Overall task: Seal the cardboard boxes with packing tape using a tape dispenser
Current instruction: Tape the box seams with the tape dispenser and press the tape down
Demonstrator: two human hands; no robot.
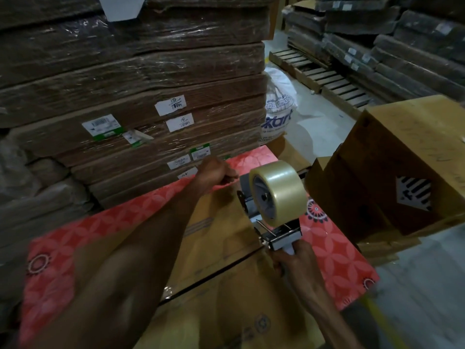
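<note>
I stood over a flat cardboard box that lay on my worktop, a surface covered in a red patterned cloth with pale leaf shapes and dark round motifs. The dark seam between the box's two top flaps ran across it from lower left toward the right.

My right hand was wrapped tight around the handle of the tape dispenser, which sat on the box top at the right end of that seam, its metal frame touching the cardboard. A fat roll of clear packing tape stood on its hub, upright and tilted a little away from me.

My left arm reached out across the box, and my left hand was at the box's far edge, fingers curled and pinched together, just beside the dispenser's front end. It looked to be nipping something thin there, but the picture was too blurred for me to tell whether that was the tape's free end or the flap edge.

To my right a second cardboard box, already folded up, stood tilted with a striped diamond mark on its side, close to the worktop's corner but apart from the box under my hands. Beyond the worktop rose a tall stack of flattened cartons bound in shrink wrap and stuck with white labels. A white printed sack sat at its right corner, and wooden pallets lay on the floor farther back.
</note>
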